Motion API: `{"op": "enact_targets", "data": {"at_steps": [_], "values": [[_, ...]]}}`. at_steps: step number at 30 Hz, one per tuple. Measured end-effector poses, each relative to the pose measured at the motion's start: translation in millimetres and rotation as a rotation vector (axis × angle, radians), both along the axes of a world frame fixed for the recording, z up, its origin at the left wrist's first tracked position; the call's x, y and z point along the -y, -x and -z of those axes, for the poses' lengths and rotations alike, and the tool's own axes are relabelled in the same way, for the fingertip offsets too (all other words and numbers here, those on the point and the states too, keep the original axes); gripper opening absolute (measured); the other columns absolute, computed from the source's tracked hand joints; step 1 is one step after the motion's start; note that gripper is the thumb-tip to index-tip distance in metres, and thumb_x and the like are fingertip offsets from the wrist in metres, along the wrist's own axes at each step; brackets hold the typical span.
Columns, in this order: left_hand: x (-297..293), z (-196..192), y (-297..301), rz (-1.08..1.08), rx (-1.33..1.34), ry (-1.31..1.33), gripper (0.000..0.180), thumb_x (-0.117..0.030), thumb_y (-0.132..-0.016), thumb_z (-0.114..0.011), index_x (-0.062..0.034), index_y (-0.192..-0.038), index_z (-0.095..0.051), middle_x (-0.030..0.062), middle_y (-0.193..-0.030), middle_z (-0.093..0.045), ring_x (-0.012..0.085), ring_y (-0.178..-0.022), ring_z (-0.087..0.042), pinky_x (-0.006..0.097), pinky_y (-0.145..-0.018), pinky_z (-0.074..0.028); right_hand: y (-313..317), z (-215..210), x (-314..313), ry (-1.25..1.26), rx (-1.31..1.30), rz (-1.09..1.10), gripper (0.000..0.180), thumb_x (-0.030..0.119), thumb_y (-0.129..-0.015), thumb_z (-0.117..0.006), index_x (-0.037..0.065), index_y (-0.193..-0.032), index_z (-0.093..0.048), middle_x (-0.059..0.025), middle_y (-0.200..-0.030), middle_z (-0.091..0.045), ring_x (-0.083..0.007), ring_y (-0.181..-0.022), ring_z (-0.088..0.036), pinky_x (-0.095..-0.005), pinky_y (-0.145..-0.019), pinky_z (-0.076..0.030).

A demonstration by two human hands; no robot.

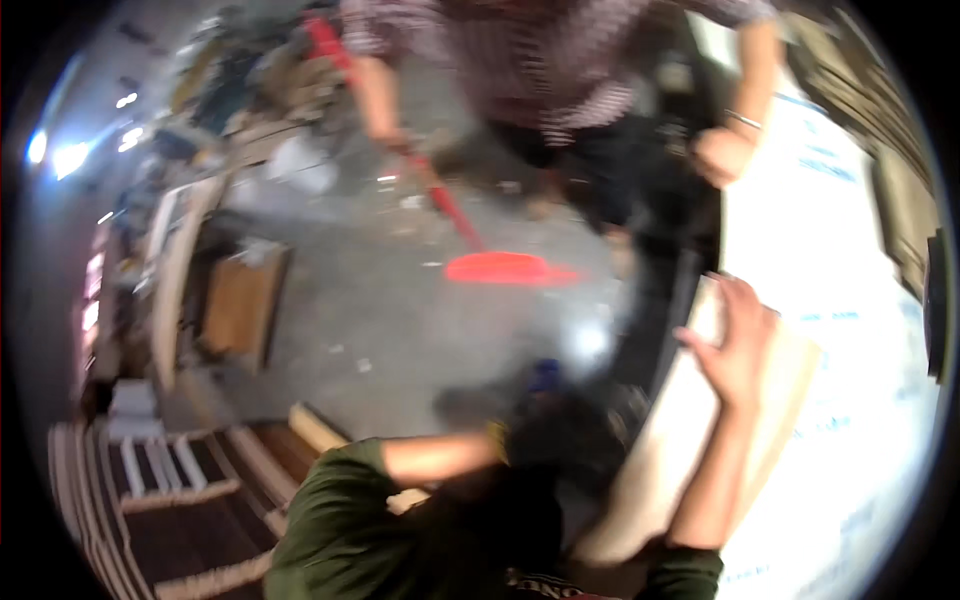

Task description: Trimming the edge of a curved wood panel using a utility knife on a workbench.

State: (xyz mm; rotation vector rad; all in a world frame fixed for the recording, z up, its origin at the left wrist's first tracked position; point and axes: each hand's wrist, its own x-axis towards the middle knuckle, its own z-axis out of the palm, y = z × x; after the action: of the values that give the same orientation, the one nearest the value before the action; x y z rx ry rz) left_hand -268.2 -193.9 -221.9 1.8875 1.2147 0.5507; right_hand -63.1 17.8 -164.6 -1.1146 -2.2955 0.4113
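Left of the long pale wooden board point(650, 470), left hand lost in dark blur past yellow wristband point(497, 442); cannot tell its state. On board's far end, right hand point(738, 345) rests open, fingers spread; blue-marked white sheet point(860, 390) to board's right.

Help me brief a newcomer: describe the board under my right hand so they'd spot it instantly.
On the right is a white surface with blue marks. Along its left edge lies the board, its far end under your right hand. Its plain cream face sets it apart from the marked white.
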Motion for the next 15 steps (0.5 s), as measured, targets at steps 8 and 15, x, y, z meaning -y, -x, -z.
{"op": "enact_targets", "data": {"at_steps": [8, 15], "values": [[-170, 36, 2, -0.388, 0.186, -0.208, 0.037, -0.011, -0.096, -0.047, -0.0004, -0.131, -0.049, 0.0149, -0.133, -0.052, 0.0259, -0.117, -0.053, 0.036, -0.099, -0.042, 9, 26, 1, 0.033, -0.478, 0.062, 0.045, 0.025, -0.076, -0.072, 0.01, -0.117, -0.058, -0.0127, -0.117, -0.058, -0.0321, -0.114, -0.052, -0.0431, -0.099, -0.038], [-214, 60, -24, -0.369, 0.631, -0.013, 0.041, -0.013, -0.098, -0.046, 0.0038, -0.136, -0.045, 0.0135, -0.136, -0.051, 0.021, -0.123, -0.049, 0.033, -0.105, -0.036, -23, 18, -13, 0.035, -0.549, 0.365, 0.006, 0.011, -0.08, -0.06, 0.007, -0.081, -0.055, -0.0099, -0.07, -0.059, -0.0288, -0.066, -0.06, -0.0401, -0.057, -0.045]]}}
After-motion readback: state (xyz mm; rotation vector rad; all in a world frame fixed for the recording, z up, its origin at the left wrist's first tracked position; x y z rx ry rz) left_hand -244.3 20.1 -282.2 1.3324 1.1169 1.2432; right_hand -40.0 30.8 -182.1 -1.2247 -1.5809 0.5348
